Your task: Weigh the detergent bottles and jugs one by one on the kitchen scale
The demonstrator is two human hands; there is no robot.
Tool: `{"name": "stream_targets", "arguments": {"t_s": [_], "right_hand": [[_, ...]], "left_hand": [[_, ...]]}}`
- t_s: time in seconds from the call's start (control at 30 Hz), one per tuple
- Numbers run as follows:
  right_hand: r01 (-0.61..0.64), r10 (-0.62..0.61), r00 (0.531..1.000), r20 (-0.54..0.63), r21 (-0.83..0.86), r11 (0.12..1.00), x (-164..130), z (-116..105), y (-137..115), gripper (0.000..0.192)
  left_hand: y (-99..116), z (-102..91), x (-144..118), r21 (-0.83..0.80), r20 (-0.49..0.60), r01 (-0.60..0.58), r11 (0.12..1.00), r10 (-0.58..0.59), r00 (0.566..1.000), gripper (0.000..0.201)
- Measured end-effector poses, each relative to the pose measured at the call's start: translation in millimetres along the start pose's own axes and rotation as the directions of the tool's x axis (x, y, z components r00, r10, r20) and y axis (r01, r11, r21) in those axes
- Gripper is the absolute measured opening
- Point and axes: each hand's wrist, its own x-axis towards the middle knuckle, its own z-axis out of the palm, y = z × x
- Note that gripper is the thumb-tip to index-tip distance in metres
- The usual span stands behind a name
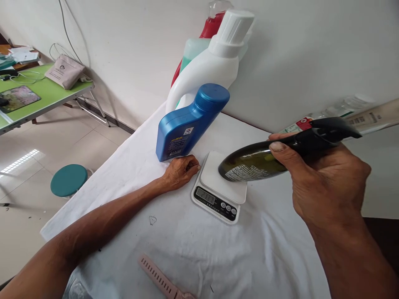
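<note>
My right hand point(324, 178) is wrapped around a dark green pump bottle point(252, 164) near its black pump head. The bottle tilts, its base over the platform of a white digital kitchen scale point(222, 172); whether the base rests on it or hangs just above, I cannot tell. Digits show on the scale's display, too blurred to read surely. Loosely curled, my left hand point(181, 172) rests on the white cloth just left of the scale, with nothing visible in its fingers. Right behind it stands a blue bottle point(187, 128) with a blue cap.
A white jug point(208, 68), a green bottle point(190, 50) and a red bottle point(213, 25) stand by the wall. Clear bottles point(349, 104) are at the right. A pink watch strap point(158, 276) lies at the front. Leftward are a teal stool point(69, 180) and green table point(46, 95).
</note>
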Motion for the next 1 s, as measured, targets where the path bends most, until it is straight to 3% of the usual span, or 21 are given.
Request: {"name": "stream_targets", "arguments": {"t_s": [0.37,0.43,0.5,0.6,0.67,0.77,0.87,1.0], "right_hand": [[-0.128,0.120,0.988,0.098,0.076,0.989,-3,-1,-7,0.049],[-0.122,0.113,0.991,0.073,0.133,0.984,-7,-7,-5,0.052],[-0.117,0.124,0.992,-0.024,0.194,0.974,-17,-15,2,0.047],[-0.236,0.308,0.932,-0.190,0.328,0.915,-42,-25,23,0.042],[-0.361,0.472,0.851,-0.230,0.395,0.845,-62,-26,41,0.042],[-0.452,0.588,0.765,-0.263,0.431,0.781,-88,-20,69,0.038],[-0.455,0.603,0.743,-0.289,0.442,0.773,-101,-8,87,0.039],[-0.419,0.552,0.777,-0.303,0.406,0.812,-107,0,98,0.042]], "left_hand": [[2,-1.4,-2,0.008,-0.004,0.008,1.000,-0.008,1.000,0.016],[3,-1.2,-2,0.006,-0.006,0.010,1.000,-0.010,1.000,0.016],[2,-1.0,-2,0.009,-0.009,0.010,1.000,-0.009,1.000,0.016],[2,-0.9,-2,0.009,-0.011,0.007,1.000,-0.007,1.000,0.016],[2,-0.9,-2,0.004,-0.011,0.005,1.000,-0.005,1.000,0.015],[3,-1.5,-2,-0.005,-0.006,0.005,1.000,-0.005,1.000,0.016],[3,-2.4,-2,0.010,-0.001,0.006,1.000,-0.006,1.000,0.016],[5,-3.0,-2,0.005,0.006,0.012,1.000,-0.012,1.000,0.015]]}}
